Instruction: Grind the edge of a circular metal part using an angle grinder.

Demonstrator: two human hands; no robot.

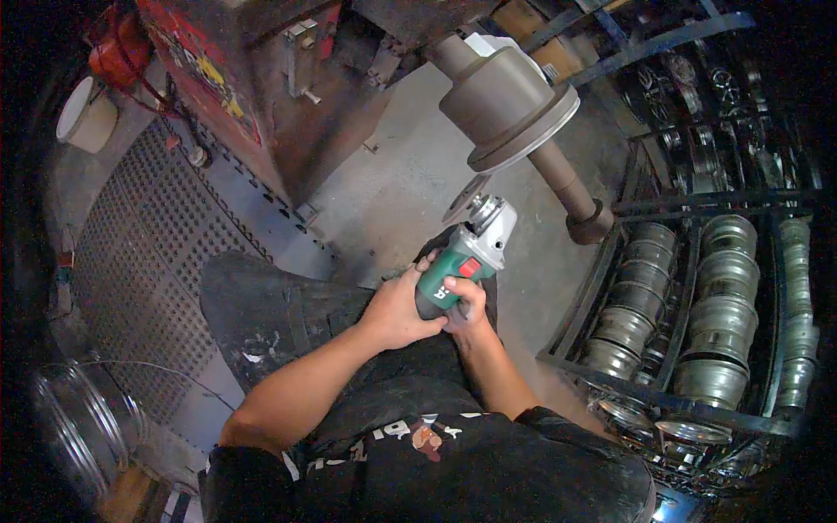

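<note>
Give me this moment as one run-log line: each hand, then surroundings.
left hand: gripping angle grinder; right hand: gripping angle grinder, thumb near red switch; nearby: brown shaft, stacked wheel rims

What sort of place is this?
Probably a wheel-repair workshop: metal wheel rims stacked at right, a thick machine shaft ahead, and a green angle grinder held in the left hand and right hand.

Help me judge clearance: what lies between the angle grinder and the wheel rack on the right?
In the head view, grey floor shows between the angle grinder and the wheel rack, with a brown shaft ending in the stretch's upper part.
</note>
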